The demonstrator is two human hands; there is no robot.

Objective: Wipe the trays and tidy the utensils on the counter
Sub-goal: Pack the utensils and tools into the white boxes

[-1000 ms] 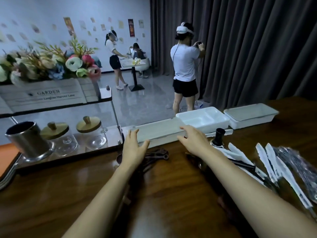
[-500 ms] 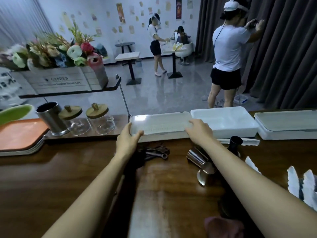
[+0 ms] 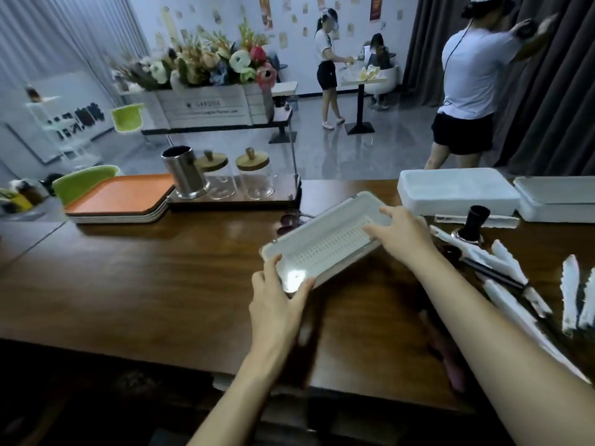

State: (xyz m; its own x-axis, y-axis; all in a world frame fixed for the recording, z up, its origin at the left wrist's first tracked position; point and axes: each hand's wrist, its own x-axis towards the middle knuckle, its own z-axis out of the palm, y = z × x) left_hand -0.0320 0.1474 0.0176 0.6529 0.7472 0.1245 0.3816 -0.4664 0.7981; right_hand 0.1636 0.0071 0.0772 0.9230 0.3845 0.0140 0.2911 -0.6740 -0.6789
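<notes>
Both my hands hold a white perforated tray [image 3: 325, 243] above the dark wooden counter [image 3: 161, 284], tilted with its near end lower. My left hand [image 3: 277, 304] grips the near left corner. My right hand [image 3: 397, 235] grips the far right end. Dark metal utensils [image 3: 288, 222] lie on the counter just behind the tray, partly hidden by it. White wrapped utensils [image 3: 508, 268] and a black-handled tool [image 3: 475, 220] lie to the right of my right arm.
Two more white trays [image 3: 457, 191] [image 3: 557, 197] sit at the counter's far right. Stacked orange trays [image 3: 119, 201], a steel cup [image 3: 183, 172] and two lidded glass jars [image 3: 254, 175] stand at the far left. People stand beyond the counter.
The perforated tray was lying flat at the counter's far edge; both hands have lifted it and pulled it nearer, turned at an angle. The camera view has shifted left.
</notes>
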